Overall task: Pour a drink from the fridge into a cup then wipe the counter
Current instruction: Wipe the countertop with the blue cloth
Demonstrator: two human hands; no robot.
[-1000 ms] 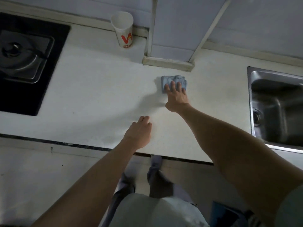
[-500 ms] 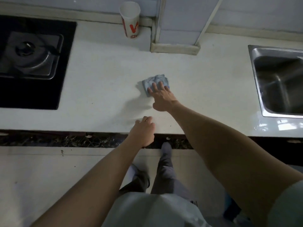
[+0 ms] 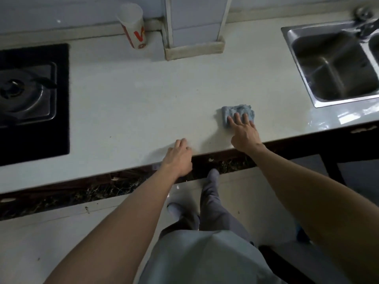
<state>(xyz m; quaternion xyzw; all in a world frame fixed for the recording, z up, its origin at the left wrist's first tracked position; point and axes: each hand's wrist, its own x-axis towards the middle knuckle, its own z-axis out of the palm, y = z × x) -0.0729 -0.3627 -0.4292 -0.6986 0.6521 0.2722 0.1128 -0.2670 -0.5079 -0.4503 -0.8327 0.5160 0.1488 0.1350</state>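
Pressing cloth (image 3: 235,110), right hand (image 3: 245,136) flat

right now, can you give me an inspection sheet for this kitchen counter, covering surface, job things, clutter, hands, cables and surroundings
surface: white countertop, small dark specks.
job's things: crumpled blue cloth near the front edge; white paper cup with red lettering standing by the back wall, contents not visible.
clutter: nothing seen.
grippers: right hand presses flat fingers on the cloth; left hand rests on the front edge, holding nothing.
cables: nothing seen.
surroundings: black gas hob on the left, stainless steel sink with tap on the right, tiled column at the back.
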